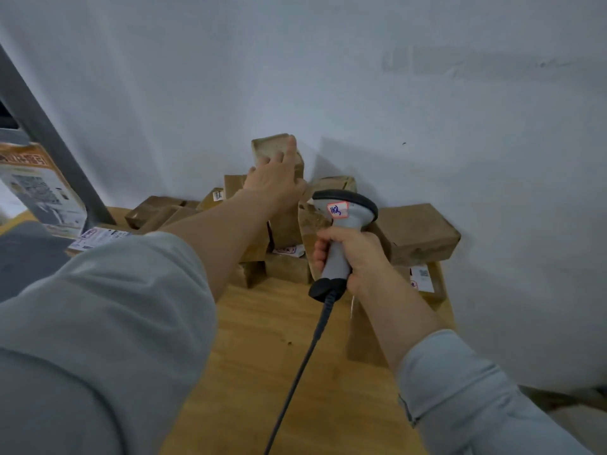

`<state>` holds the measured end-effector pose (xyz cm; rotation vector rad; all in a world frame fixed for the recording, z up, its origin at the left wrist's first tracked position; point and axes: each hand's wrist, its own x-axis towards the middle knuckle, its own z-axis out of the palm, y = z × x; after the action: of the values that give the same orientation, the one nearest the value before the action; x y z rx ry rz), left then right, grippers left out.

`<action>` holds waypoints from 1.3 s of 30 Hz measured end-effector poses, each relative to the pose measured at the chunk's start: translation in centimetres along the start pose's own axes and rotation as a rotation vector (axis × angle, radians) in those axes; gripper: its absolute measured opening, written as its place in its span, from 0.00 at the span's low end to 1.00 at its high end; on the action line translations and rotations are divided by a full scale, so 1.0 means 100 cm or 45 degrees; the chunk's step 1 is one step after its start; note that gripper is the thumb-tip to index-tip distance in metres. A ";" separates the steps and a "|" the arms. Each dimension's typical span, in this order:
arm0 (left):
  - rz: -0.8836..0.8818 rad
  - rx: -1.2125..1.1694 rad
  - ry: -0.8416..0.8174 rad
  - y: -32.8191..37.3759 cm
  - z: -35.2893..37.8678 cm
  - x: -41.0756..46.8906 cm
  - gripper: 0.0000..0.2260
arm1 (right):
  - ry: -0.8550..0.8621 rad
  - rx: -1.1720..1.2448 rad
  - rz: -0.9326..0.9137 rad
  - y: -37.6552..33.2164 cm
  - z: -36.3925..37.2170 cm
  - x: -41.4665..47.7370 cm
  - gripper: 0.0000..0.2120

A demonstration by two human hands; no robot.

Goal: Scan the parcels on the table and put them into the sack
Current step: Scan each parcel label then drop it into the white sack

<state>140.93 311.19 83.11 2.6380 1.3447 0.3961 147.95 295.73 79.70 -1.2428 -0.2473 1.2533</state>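
Several brown paper-wrapped parcels lie heaped against the white wall at the far end of the wooden table [262, 339]. One tall parcel [267, 146] stands upright on top of the heap. My left hand [276, 178] reaches out to it, fingers extended and resting on its front and top edge. My right hand [348, 254] grips the grey handle of a corded barcode scanner [345, 208], whose head with a red-edged label points at the heap. A large parcel [417, 231] lies to the right of the scanner. No sack can be made out.
A grey metal post [49, 136] slants up at the left, with printed cartons [36, 182] behind it. A labelled flat packet [98, 238] lies at the table's left edge. The scanner's black cable [305, 359] runs down across the bare table front.
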 end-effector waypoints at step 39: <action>0.172 -0.316 0.095 -0.167 0.103 -0.429 0.32 | 0.201 -0.350 0.299 0.197 -0.017 -0.122 0.05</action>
<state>107.06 285.97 62.06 2.5343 1.0613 0.6403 133.31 281.27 68.90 -1.6370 -0.1654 1.3437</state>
